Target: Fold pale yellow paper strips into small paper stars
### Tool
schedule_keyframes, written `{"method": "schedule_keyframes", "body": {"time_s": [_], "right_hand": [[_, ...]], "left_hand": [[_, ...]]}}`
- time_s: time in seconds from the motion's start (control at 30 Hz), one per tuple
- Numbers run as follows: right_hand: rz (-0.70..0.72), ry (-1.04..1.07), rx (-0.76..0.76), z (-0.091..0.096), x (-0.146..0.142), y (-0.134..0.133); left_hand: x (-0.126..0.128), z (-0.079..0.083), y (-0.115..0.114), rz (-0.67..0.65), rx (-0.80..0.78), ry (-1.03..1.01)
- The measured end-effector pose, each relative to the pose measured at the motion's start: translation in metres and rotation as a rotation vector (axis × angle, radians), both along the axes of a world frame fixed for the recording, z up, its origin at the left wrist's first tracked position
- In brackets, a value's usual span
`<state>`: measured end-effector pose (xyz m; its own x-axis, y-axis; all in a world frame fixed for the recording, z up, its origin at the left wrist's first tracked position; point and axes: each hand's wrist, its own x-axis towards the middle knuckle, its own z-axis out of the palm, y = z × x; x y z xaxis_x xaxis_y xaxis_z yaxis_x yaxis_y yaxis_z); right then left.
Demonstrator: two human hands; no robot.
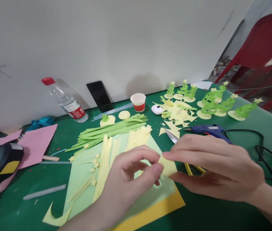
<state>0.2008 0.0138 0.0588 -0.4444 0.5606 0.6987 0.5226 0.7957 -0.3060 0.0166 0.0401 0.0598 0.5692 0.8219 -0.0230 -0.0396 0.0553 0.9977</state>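
Observation:
A small piece of pale yellow paper (170, 166) is held between my two hands above the light green sheet (81, 171). My left hand (131, 176) pinches its left edge with thumb and fingertips. My right hand (213, 166) grips its right side, fingers above and thumb below. Behind the right hand lies a pair of scissors (171, 136), with the blade tip and parts of the yellow handles showing. Yellow paper strips (105, 160), tiny paper stars (96, 165) and green strips (111, 128) spread just beyond my left hand.
Green spiral paper trees (209, 104) stand at the back right, near paper scraps (174, 112). A blue glue gun (208, 130) trails a black cord. A paper cup (138, 102), phone (99, 96) and water bottle (68, 104) line the wall. Pink paper (36, 146) lies left.

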Motion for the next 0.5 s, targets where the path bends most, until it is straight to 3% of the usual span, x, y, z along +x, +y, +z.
{"method": "schedule_keyframes", "body": {"time_s": [0.3, 0.5], "right_hand": [[0.026, 0.058, -0.032, -0.0021, -0.0026, 0.0032], [0.021, 0.05, -0.043, -0.0031, -0.0024, 0.003]], "left_hand": [[0.0022, 0.0053, 0.0012, 0.044, 0.025, 0.035], [0.0023, 0.0051, -0.0003, 0.049, -0.068, 0.018]]}}
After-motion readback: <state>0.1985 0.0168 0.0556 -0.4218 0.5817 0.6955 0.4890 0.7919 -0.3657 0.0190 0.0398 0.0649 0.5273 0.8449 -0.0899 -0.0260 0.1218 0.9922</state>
